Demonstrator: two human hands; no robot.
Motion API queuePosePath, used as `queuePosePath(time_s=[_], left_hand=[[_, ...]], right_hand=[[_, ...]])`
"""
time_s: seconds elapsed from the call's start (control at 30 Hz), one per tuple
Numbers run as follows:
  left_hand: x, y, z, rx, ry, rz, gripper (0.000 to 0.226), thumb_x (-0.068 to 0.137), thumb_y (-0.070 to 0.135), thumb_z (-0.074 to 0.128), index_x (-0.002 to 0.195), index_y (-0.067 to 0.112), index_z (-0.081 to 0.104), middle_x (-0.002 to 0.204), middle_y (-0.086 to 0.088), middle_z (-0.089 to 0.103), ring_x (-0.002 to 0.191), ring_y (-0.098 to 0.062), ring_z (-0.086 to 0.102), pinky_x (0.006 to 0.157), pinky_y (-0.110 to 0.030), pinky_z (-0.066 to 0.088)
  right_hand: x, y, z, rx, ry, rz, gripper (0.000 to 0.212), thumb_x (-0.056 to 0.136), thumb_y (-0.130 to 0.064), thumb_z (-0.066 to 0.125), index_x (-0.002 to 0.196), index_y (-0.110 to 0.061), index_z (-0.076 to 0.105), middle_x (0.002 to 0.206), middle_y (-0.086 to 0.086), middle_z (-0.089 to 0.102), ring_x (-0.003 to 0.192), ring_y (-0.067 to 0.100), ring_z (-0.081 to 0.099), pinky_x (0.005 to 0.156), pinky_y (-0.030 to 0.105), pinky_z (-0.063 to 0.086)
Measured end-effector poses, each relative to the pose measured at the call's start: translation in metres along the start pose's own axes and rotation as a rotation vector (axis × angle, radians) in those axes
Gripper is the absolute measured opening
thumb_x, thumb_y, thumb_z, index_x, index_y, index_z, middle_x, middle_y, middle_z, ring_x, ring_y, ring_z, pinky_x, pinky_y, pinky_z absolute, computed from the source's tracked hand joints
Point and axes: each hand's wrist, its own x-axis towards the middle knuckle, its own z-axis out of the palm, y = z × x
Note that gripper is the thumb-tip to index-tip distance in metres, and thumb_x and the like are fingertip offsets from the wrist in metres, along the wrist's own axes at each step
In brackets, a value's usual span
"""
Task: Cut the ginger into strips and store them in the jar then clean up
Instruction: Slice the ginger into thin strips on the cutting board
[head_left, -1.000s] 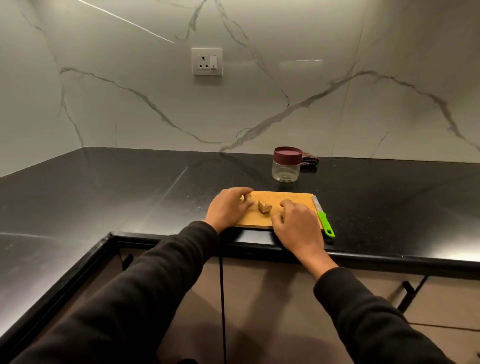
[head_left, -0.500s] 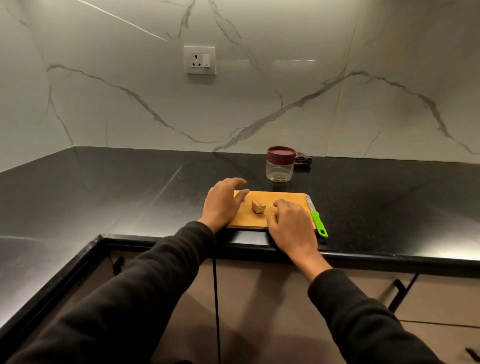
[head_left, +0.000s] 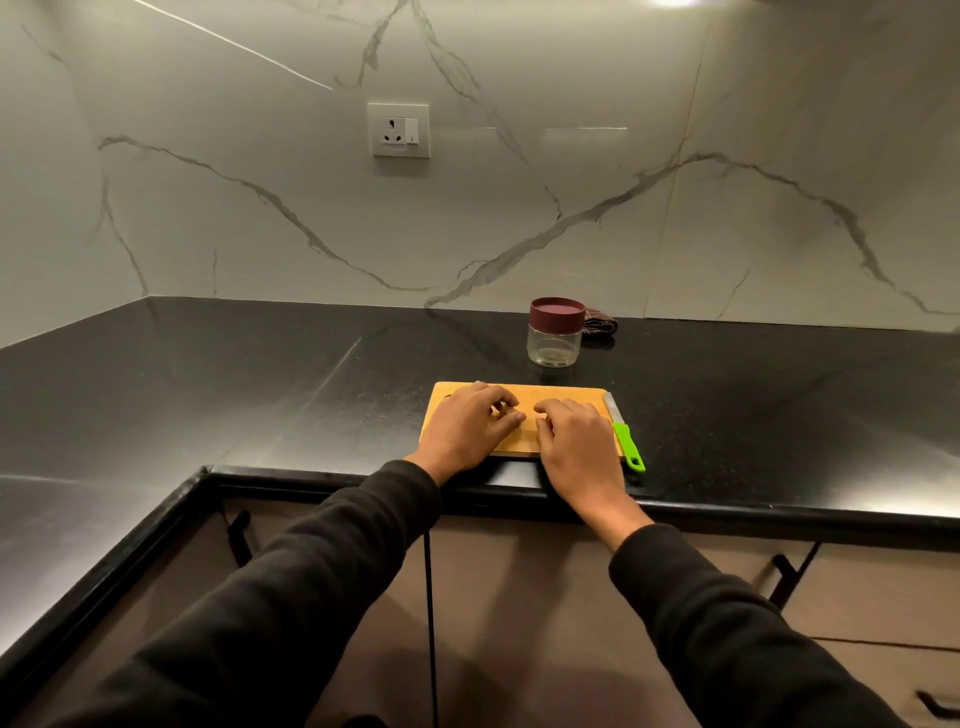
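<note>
Both hands rest on the board (head_left: 566, 395), their curled fingers (head_left: 506, 408) meeting near its middle. The left hand (head_left: 467, 428) bends its fingers down as if pinching the ginger, which is hidden beneath them; I cannot tell whether it is truly gripped, nor which way its long axis runs. The right hand (head_left: 576, 441) lies just beside it, fingers loosely curled and apparently holding nothing. The ginger seems to sit under or between the two sets of fingertips, nearer the left hand. The knife (head_left: 623, 434), with a green handle, lies along the board's right edge, touching it, handle toward the person, just beside the right hand, so that hand looks best placed to take it. Beyond the board's far edge stands the jar (head_left: 555, 332), lid on, with a dark cloth (head_left: 600, 327) behind it. The board sits close to the front edge of the black desk (head_left: 260, 395), which spreads open to the left and right.
</note>
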Motion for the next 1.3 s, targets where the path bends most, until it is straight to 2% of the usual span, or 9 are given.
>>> queuePosePath(time_s=[0.17, 0.3, 0.4, 0.5, 0.6, 0.87, 1.03, 1.17, 1.3], left_hand=[[-0.001, 0.001, -0.003, -0.030, -0.038, 0.022, 0.029, 0.096, 0.041, 0.064, 0.117, 0.022, 0.069, 0.109, 0.004, 0.067, 0.094, -0.010, 0.060, 0.088, -0.034, 0.055], [-0.002, 0.000, -0.003, -0.074, -0.078, 0.037, 0.029, 0.098, 0.037, 0.061, 0.122, 0.024, 0.067, 0.115, 0.006, 0.069, 0.097, -0.008, 0.061, 0.091, -0.035, 0.055], [-0.002, 0.000, -0.004, -0.120, -0.097, 0.015, 0.032, 0.099, 0.035, 0.059, 0.129, 0.023, 0.064, 0.119, 0.005, 0.068, 0.102, -0.008, 0.061, 0.094, -0.034, 0.054], [-0.002, 0.001, -0.006, -0.147, -0.112, 0.013, 0.032, 0.100, 0.036, 0.059, 0.128, 0.023, 0.065, 0.121, 0.005, 0.068, 0.104, -0.008, 0.060, 0.095, -0.032, 0.053], [-0.002, 0.000, -0.005, -0.163, -0.103, 0.017, 0.031, 0.095, 0.039, 0.066, 0.123, 0.024, 0.069, 0.117, 0.006, 0.066, 0.098, -0.007, 0.061, 0.090, -0.031, 0.055], [-0.003, -0.002, -0.005, -0.272, -0.038, -0.033, 0.027, 0.097, 0.023, 0.066, 0.123, 0.022, 0.068, 0.108, 0.013, 0.070, 0.101, -0.004, 0.063, 0.095, -0.027, 0.052], [-0.002, -0.002, -0.002, -0.251, -0.034, -0.009, 0.024, 0.097, 0.004, 0.061, 0.111, 0.019, 0.073, 0.105, 0.011, 0.068, 0.093, 0.000, 0.066, 0.094, -0.021, 0.052], [-0.001, -0.001, -0.001, -0.210, -0.010, -0.027, 0.014, 0.092, 0.028, 0.073, 0.105, 0.025, 0.074, 0.110, 0.010, 0.057, 0.094, -0.003, 0.059, 0.086, -0.019, 0.052], [-0.001, -0.003, -0.001, -0.242, -0.008, 0.017, 0.018, 0.087, 0.027, 0.078, 0.103, 0.026, 0.072, 0.104, 0.013, 0.061, 0.093, -0.004, 0.062, 0.086, -0.025, 0.056]], right_hand=[[0.008, 0.006, -0.013, -0.158, -0.018, 0.043, 0.023, 0.096, -0.020, 0.056, 0.113, -0.017, 0.071, 0.109, 0.004, 0.068, 0.102, 0.023, 0.060, 0.085, 0.038, 0.048], [0.018, 0.022, -0.031, -0.296, -0.083, 0.248, 0.027, 0.093, -0.028, 0.058, 0.117, -0.016, 0.063, 0.118, 0.009, 0.056, 0.108, 0.027, 0.053, 0.086, 0.041, 0.048], [0.020, 0.038, -0.039, -0.296, -0.241, 0.409, 0.041, 0.093, -0.038, 0.059, 0.127, -0.015, 0.057, 0.127, 0.013, 0.051, 0.115, 0.032, 0.052, 0.091, 0.045, 0.047], [0.017, 0.049, -0.038, -0.221, -0.327, 0.482, 0.036, 0.095, -0.038, 0.056, 0.119, -0.012, 0.059, 0.117, 0.013, 0.054, 0.102, 0.031, 0.057, 0.080, 0.041, 0.048], [0.015, 0.053, -0.035, -0.176, -0.263, 0.439, 0.025, 0.098, -0.023, 0.050, 0.109, -0.008, 0.066, 0.099, 0.010, 0.057, 0.082, 0.025, 0.054, 0.066, 0.034, 0.039], [0.017, 0.053, -0.044, -0.295, -0.207, 0.317, 0.023, 0.102, -0.018, 0.049, 0.095, -0.009, 0.069, 0.088, 0.007, 0.065, 0.074, 0.020, 0.060, 0.060, 0.032, 0.045], [0.018, 0.034, -0.041, 0.031, -0.137, 0.288, 0.028, 0.106, -0.025, 0.045, 0.108, -0.009, 0.067, 0.095, 0.008, 0.069, 0.079, 0.019, 0.062, 0.065, 0.034, 0.049], [0.011, 0.013, -0.035, 0.131, -0.201, 0.237, 0.027, 0.104, -0.025, 0.048, 0.119, -0.011, 0.066, 0.104, 0.008, 0.069, 0.088, 0.024, 0.061, 0.073, 0.036, 0.047], [0.010, 0.006, -0.035, 0.139, -0.266, 0.222, 0.029, 0.101, -0.018, 0.049, 0.126, -0.010, 0.062, 0.112, 0.010, 0.066, 0.090, 0.020, 0.055, 0.074, 0.030, 0.039]])
